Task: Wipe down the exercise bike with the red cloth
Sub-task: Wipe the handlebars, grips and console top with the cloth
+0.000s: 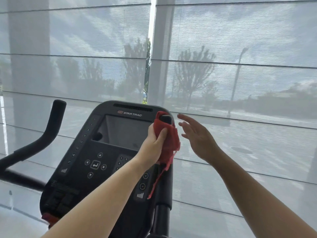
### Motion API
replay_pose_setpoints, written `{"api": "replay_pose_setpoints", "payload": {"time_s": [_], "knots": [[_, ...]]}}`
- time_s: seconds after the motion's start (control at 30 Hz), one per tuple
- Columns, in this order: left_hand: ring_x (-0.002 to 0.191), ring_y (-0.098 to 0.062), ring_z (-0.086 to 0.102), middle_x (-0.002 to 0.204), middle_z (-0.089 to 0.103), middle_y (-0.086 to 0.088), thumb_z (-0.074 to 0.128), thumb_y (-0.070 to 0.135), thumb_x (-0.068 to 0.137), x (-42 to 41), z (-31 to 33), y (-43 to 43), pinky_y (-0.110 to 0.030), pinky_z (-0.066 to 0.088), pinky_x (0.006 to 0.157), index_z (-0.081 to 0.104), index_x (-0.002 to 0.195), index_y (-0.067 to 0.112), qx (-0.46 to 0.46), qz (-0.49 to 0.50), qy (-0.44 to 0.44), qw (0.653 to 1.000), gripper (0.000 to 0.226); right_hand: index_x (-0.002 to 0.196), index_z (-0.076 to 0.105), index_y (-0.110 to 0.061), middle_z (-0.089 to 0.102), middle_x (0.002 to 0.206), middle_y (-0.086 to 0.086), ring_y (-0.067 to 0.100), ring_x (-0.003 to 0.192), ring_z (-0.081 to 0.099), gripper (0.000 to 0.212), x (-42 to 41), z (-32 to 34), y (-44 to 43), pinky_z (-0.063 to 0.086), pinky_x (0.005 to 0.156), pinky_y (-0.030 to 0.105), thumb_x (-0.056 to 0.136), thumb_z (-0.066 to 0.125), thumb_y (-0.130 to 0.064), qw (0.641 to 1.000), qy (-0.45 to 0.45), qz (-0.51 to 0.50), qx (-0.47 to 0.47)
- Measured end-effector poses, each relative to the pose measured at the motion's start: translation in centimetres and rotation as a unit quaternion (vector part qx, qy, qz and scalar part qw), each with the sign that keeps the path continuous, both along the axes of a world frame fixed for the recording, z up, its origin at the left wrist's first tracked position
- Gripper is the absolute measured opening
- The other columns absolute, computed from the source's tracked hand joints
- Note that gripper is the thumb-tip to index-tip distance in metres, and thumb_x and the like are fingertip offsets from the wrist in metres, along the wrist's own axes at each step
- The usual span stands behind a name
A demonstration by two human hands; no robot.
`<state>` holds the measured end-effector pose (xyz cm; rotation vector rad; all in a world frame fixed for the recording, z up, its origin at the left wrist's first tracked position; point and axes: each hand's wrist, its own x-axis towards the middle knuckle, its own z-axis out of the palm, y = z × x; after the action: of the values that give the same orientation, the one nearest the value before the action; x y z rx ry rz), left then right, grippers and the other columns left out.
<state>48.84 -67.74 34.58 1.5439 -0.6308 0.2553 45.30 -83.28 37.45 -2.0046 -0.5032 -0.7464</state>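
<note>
The exercise bike's black console (96, 152) fills the lower middle, with a dark screen (123, 131) and button pads below it. My left hand (154, 143) grips the red cloth (169, 140) and presses it around the console's upper right edge; frayed strips of the cloth hang down along that edge. My right hand (197, 136) hovers just right of the cloth with its fingers spread, holding nothing and touching nothing. The bike's black left handlebar (49, 127) curves up at the left.
A black post (161, 219) rises under the console's right side. Behind the bike, translucent roller blinds (240, 74) cover a wide window, with a white frame post (159, 48) between them. Pale glossy floor lies on both sides.
</note>
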Motion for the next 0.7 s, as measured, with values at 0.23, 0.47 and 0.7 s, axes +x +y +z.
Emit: {"api": "replay_pose_setpoints", "payload": {"time_s": [0.23,0.47,0.7], "knots": [[0.095,-0.005,0.061,0.108,0.061,0.01,0.045,0.043,0.094,-1.3,-5.4,1.9,-0.022,0.053,0.073,0.034,0.128,0.032,0.126,-0.016,0.053,0.99,0.037,0.129,0.054,-0.019,0.053,0.133,-0.007,0.0,0.123,0.046,0.104,1.1,2.5,1.8,0.046,0.092,0.021,0.061,0.021,-0.091,0.995,0.06,0.078,-0.017],[0.09,0.0,0.06,0.106,0.059,0.008,0.047,0.038,0.094,-0.8,-3.7,0.9,-0.005,0.045,0.066,0.033,0.127,0.025,0.091,-0.018,0.026,0.995,0.038,0.134,0.049,-0.023,0.047,0.14,-0.01,-0.002,0.127,0.041,0.11,0.7,2.0,1.5,0.044,0.088,0.015,0.057,0.018,-0.094,0.993,0.077,0.092,-0.008],[0.097,0.006,0.056,0.107,0.06,0.016,0.05,0.041,0.092,-1.5,-5.7,2.0,-0.009,0.042,0.077,0.036,0.13,0.026,0.164,0.0,0.044,0.985,0.043,0.13,0.052,-0.029,0.048,0.138,-0.013,-0.005,0.126,0.041,0.099,1.2,1.3,1.8,0.044,0.088,0.021,0.061,0.02,-0.092,0.994,0.062,0.093,0.018]]}}
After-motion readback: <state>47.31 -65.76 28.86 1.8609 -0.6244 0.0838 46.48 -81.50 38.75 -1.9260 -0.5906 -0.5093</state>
